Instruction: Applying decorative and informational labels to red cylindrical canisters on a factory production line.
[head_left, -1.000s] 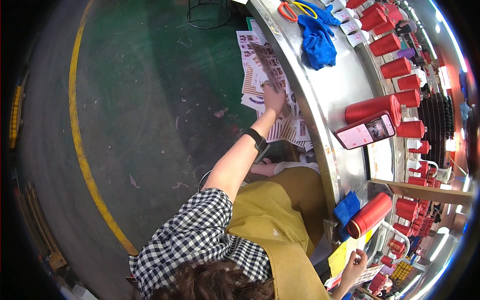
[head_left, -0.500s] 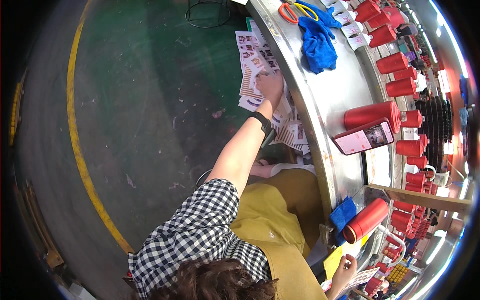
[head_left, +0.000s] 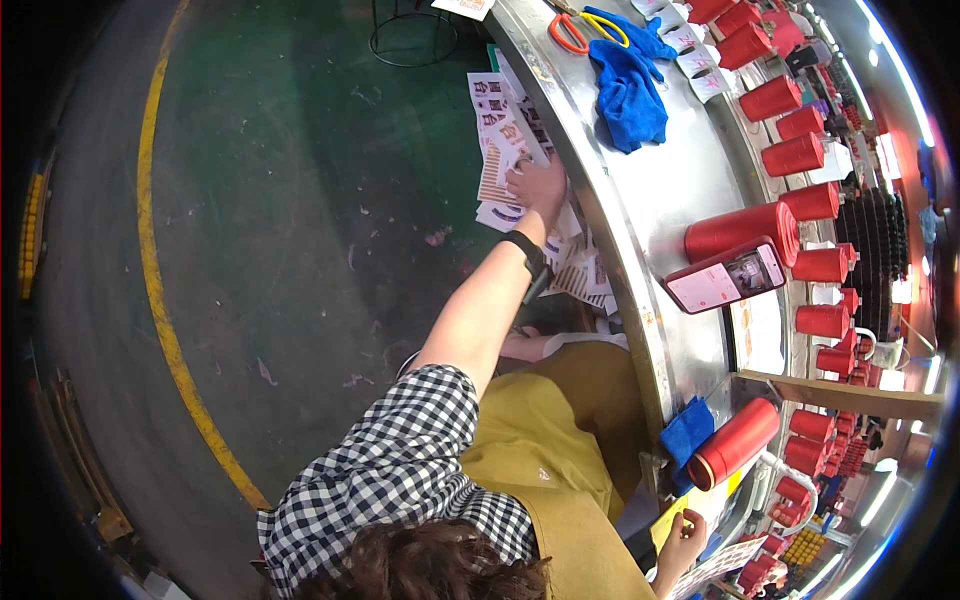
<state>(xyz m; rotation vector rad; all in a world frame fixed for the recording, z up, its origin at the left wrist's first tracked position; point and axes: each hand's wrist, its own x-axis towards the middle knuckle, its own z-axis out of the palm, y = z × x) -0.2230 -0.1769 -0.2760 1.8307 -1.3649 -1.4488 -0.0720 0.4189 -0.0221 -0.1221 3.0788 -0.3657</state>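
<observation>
Beside bench — left hand on sheets, right hand by yellow sheet (grips unclear).

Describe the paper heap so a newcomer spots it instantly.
Find the metal workbench curving down right of the picture's centre. Along its left edge lies the heap of printed sheets, with the left hand at it. Unlike the printed sheet beside the right hand, these overlap loosely, some with brown stripes.
</observation>
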